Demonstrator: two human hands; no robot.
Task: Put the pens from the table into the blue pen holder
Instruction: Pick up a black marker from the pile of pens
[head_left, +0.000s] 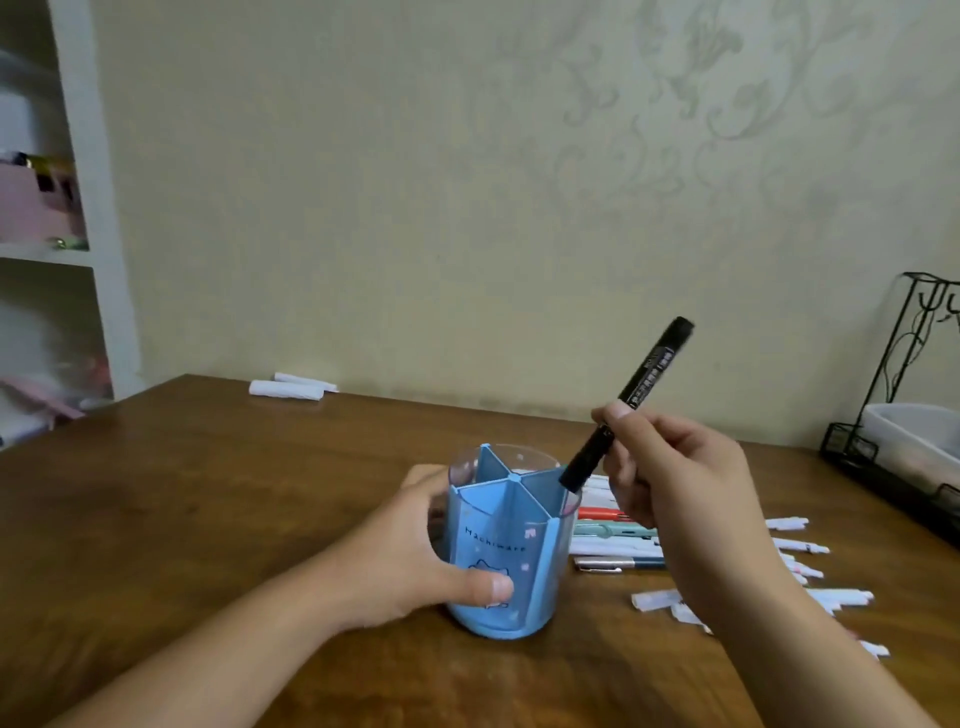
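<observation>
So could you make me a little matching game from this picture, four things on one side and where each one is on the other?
Things:
1. black marker
2. blue pen holder
3. red pen
4. white rolls

Places:
A. far edge of the table, by the wall
B. gripped by the left hand
C. lying on the table, right of the holder
D. pinched in the right hand, tip over the holder's rim

Pairs: 1-D, 2-B, 3-C, 4-A

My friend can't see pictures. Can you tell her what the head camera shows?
The right hand lowers a black marker into a blue pen holder, gripped by the left hand. More pens lie on the wooden table.
</observation>
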